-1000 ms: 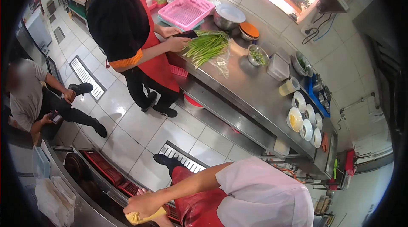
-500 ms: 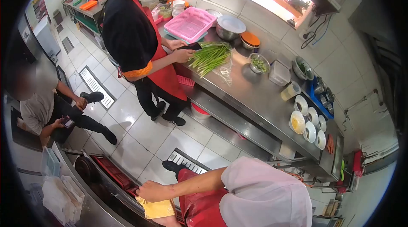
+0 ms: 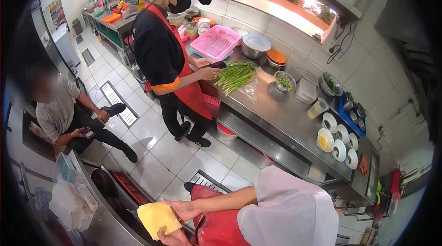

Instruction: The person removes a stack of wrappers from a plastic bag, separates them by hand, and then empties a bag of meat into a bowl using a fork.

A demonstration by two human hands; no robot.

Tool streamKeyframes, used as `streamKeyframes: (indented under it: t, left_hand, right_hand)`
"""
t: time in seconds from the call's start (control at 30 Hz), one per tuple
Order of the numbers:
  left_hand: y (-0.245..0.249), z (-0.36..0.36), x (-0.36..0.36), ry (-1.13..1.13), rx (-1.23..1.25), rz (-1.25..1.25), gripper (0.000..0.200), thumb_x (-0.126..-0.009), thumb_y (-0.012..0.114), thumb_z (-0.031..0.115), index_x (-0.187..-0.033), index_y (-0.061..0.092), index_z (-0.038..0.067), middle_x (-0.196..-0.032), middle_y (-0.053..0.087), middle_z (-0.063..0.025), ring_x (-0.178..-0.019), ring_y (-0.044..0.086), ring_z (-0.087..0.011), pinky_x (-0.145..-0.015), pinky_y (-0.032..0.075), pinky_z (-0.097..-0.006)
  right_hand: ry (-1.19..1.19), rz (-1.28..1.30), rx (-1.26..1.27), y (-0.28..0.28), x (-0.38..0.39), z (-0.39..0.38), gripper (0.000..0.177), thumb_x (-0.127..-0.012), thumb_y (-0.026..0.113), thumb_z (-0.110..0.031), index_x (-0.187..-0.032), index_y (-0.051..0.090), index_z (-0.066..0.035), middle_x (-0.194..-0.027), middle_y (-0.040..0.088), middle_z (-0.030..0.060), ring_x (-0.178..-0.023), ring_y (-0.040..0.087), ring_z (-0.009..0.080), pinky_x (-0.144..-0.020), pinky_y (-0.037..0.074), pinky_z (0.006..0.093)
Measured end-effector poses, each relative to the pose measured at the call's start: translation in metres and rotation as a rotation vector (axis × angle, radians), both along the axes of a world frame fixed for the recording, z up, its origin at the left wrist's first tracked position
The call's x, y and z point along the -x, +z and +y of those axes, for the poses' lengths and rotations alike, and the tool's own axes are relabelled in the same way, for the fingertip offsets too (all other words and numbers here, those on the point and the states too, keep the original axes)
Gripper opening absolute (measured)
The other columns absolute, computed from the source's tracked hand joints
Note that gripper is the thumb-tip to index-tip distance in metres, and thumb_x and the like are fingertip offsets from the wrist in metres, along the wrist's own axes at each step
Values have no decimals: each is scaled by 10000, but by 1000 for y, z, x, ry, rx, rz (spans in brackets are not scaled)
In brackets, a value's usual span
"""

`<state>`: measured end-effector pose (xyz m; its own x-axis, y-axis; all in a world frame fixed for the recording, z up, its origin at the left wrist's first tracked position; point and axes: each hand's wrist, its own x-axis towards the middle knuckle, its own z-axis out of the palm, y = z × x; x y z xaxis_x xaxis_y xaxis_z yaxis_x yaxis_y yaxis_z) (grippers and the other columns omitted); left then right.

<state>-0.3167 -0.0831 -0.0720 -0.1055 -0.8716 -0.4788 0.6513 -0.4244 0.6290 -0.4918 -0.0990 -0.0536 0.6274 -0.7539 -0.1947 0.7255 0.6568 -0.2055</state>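
A yellow, squarish slab or folded sheet (image 3: 158, 218), floury at its lower edge, is between my two hands. My right hand (image 3: 184, 209), palm turned up, touches the upper right edge of the slab, with some fingers hidden behind it. My left hand (image 3: 174, 237) grips the slab's lower edge, its thumb on the face. A steel counter (image 3: 110, 227) with dark round openings or pots (image 3: 102, 182) lies just beyond the slab.
A co-worker (image 3: 161, 48) in a red apron handles green stalks (image 3: 235, 75) at the long steel counter (image 3: 276, 108). Another person (image 3: 60, 103) sits at the left holding a phone. White bowls (image 3: 339, 150) stand at the counter's right end.
My right hand has turned from back-up over the yellow slab to palm-up at its edge. The slab now faces the camera more fully. The view has shifted, moving the surroundings right and down.
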Motion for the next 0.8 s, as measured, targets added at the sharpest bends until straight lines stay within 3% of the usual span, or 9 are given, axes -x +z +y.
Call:
streamKeyframes:
  t: [0.13, 0.23, 0.33, 0.43, 0.53, 0.63, 0.73, 0.8]
  left_hand:
    - [-20, 8, -14, -8, 16, -181, 428, -884, 562, 261, -1162, 552, -64, -1200, 552, -219, -1103, 518, -323, -960, 431, -437]
    - [-18, 12, -8, 22, 33, -214, 385, -899, 545, 273, -1123, 574, -40, -1161, 569, -211, -1052, 535, -313, -923, 457, -418]
    - [-55, 2, -34, -212, -189, -144, 373, -907, 547, 232, -1160, 552, -42, -1149, 572, -199, -1043, 552, -305, -895, 480, -408]
    - [23, 2, 31, 69, 344, -292, 523, -934, 528, 297, -1370, 422, 29, -1351, 486, -200, -1240, 495, -330, -1024, 416, -456]
    - [63, 3, 49, 90, 325, -438, 524, -947, 502, 306, -1378, 420, 18, -1381, 466, -189, -1270, 464, -328, -1045, 393, -461]
    - [84, 1, 53, 137, 341, -511, 437, -921, 534, 218, -1288, 472, -12, -1274, 511, -196, -1156, 513, -319, -965, 442, -441]
    - [99, 1, 50, 191, 352, -587, 351, -895, 565, 130, -1198, 523, -42, -1168, 556, -203, -1043, 561, -309, -885, 492, -420]
    - [110, 1, 41, 182, 283, -447, 370, -876, 582, 72, -1217, 504, -47, -1186, 546, -206, -1058, 557, -313, -897, 486, -426]
  right_hand:
    - [-167, -24, 73, -13, -21, -15, 711, -885, 560, -605, -1362, 457, -88, -1350, 525, 72, -1217, 495, 221, -1062, 366, 407]
    - [-149, -46, -71, -3, -30, -18, 666, -882, 573, -595, -1335, 487, -114, -1335, 537, 50, -1186, 516, 209, -1013, 416, 387]
    - [-59, -202, -127, -4, -37, -21, 631, -868, 576, -619, -1271, 548, -134, -1282, 577, 36, -1135, 544, 191, -956, 456, 374]
    - [-7, -205, -85, 10, -36, -20, 651, -846, 573, -659, -1221, 586, -127, -1180, 631, 27, -1046, 583, 181, -904, 479, 361]
    - [-202, 280, -151, 31, -36, -18, 648, -854, 554, -668, -1153, 626, -98, -1064, 673, 34, -951, 625, 192, -835, 498, 347]
    - [-433, 761, 113, -2, -46, -34, 614, -882, 549, -623, -1094, 641, -53, -995, 684, 80, -894, 647, 220, -794, 500, 341]
    - [-442, 1266, 312, -6, -38, -51, 549, -901, 592, -506, -1111, 617, 1, -986, 684, 148, -923, 657, 231, -802, 504, 359]
    - [-499, 1369, 471, 8, -30, -60, 502, -887, 610, -456, -1051, 619, 18, -907, 678, 202, -866, 667, 299, -771, 508, 384]
